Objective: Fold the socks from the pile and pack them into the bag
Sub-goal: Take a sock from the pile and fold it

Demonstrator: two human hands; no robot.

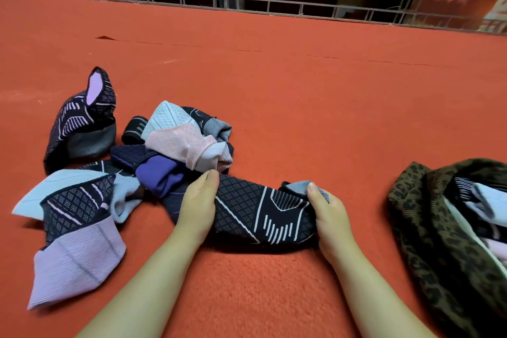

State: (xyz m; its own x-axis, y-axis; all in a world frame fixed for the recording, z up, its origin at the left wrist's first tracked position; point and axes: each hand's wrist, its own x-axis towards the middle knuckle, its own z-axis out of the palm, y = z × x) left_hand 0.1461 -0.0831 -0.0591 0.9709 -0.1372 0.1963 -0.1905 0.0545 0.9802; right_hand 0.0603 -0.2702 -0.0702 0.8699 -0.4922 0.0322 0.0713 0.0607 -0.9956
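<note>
Both hands on one dark sock, bag waiting at three o'clock.

Head view: the left hand [198, 207] grips the toe end of the black patterned sock [263, 217] lying on the red carpet [274, 90], thumb on top; the right hand [327, 212] pinches its grey cuff end. At ten o'clock of the hands sits the sock pile [178, 145], pink, purple and navy. The leopard-print bag [428, 241] lies open at three o'clock, socks already inside.

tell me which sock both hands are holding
The black sock with white lines, gripped between left hand and right hand; the others lie loose.
</note>
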